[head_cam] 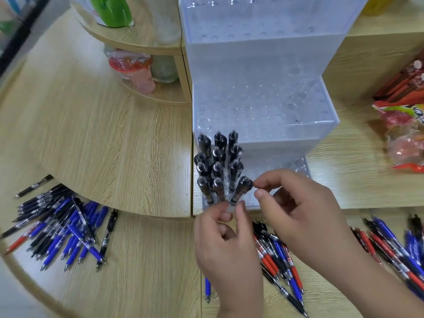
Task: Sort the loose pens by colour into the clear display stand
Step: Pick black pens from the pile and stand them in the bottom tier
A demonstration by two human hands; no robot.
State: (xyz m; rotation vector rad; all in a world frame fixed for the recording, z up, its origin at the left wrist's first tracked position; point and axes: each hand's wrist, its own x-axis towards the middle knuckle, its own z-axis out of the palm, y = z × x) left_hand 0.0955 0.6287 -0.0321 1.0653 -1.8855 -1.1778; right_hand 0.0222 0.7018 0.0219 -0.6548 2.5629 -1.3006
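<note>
Early stage, I'd judge: one colour started, most pens still loose. Far left, the left pile point(59, 228) lies on the lower table point(142, 260) level. It is mostly blue and black with a red or two, all unsorted.

Centre, the clear display stand point(263, 106) sits on the upper level. Only the left end of its lowest tier is filled, with standing black pens point(218, 157) in rows. The upper tiers show bare holes, and no blue or red is slotted anywhere.

My left hand point(227, 239) has the tilted black pen point(242, 189) at the front right corner of that block. The grip is thumb and forefinger closed on the lower barrel. The tip seems to be at a hole, and the pen is not yet upright. My right hand point(305, 216) has curled fingers, thumb and forefinger just beside the pen's top. Whether they touch it I cannot tell.

Right, the right pile point(282, 260) of red, blue and black pens waits on the table, with more toward the far edge. Snack packets point(399, 125) lie beyond, not part of the job.
</note>
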